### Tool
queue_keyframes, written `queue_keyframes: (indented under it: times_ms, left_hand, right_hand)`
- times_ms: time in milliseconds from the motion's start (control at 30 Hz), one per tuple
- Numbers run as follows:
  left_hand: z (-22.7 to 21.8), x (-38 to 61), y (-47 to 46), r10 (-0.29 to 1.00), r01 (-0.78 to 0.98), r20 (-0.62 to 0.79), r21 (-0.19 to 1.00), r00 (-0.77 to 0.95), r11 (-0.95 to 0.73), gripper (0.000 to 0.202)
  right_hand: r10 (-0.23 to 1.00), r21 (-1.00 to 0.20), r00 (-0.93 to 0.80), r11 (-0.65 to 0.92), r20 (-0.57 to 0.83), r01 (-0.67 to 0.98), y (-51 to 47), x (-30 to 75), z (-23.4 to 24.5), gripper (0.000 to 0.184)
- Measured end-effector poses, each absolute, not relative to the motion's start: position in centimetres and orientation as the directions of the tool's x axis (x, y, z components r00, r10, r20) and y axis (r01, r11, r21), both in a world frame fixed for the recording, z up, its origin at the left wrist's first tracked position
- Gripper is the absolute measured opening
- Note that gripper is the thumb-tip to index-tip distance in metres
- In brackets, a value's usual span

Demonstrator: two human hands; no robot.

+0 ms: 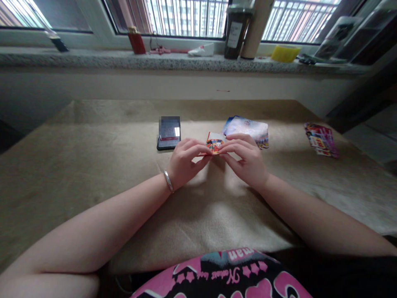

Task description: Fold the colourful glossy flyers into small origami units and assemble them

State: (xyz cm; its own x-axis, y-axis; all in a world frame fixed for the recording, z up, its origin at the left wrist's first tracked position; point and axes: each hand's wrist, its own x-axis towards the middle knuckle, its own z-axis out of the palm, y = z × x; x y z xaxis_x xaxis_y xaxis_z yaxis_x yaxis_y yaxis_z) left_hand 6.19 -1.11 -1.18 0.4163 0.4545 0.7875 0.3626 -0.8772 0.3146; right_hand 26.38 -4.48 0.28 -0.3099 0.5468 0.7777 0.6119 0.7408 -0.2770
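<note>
Both hands meet over the middle of the beige table (93, 165). My left hand (185, 162), with a silver bracelet on its wrist, pinches the left side of a small colourful card (214, 143). My right hand (243, 159) pinches the same card from the right, fingers curled. The card is held just above the table surface. A loose pile of similar printed cards (251, 129) lies right behind my right hand.
A dark phone (169, 133) lies left of the card. More colourful cards (321, 140) sit at the far right. On the stone windowsill (93, 60) stand a red container (137, 42), a dark jar (236, 31), a yellow bowl (285, 53) and other items.
</note>
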Motion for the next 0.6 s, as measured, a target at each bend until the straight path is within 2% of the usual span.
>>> queue_keyframes:
  times_ms: [100,333,467,600]
  left_hand:
    - [-1.23,6.16,-1.14,0.445,0.369,0.785,0.297,0.431,-0.881,0.004]
    - [-1.25,6.20,-1.07,0.472,0.346,0.786,0.347,0.399,-0.871,0.005]
    - [-1.28,6.31,-1.07,0.427,0.382,0.791,0.266,0.438,-0.885,0.001]
    - [-1.17,6.33,-1.27,0.416,0.415,0.772,0.217,0.481,-0.884,0.006]
  right_hand:
    - [0.528,-0.260,-0.330,0.759,0.782,0.597,-4.66,26.14,0.32,0.007]
    - [0.584,-0.349,-0.273,0.731,0.764,0.586,-4.44,26.11,0.10,0.008]
    - [0.567,-0.316,-0.320,0.750,0.759,0.580,-4.35,26.08,0.14,0.008]
    - [0.564,-0.311,-0.327,0.754,0.759,0.578,-4.44,25.97,0.20,0.006]
